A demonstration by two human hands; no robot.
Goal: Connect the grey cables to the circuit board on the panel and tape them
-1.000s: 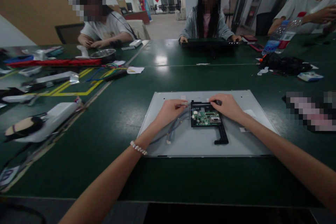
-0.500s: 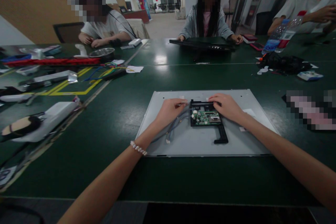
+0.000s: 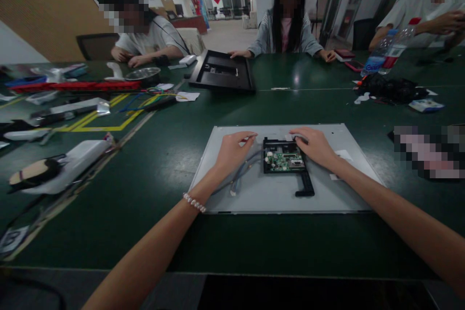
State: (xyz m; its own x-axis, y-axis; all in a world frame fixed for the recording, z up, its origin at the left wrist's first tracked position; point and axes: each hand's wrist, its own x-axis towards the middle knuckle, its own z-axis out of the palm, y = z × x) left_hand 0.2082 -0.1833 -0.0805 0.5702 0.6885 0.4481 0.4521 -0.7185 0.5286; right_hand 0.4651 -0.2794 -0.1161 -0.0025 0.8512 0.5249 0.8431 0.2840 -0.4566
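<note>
The panel (image 3: 276,193) lies flat on the worktop (image 3: 283,244), its long axis running left to right before the person. On it sits the black bracket (image 3: 307,183), one leg pointing toward the person (its foot turned left), with the green board (image 3: 283,161) lengthwise across its middle. Cables (image 3: 240,174) trail from the bracket's left side toward the near left. The left hand (image 3: 236,150) hovers left of the bracket, thumb and forefinger close; the right hand (image 3: 315,146) is at its far right corner, fingers bent. Whether either grips anything, I cannot tell.
</note>
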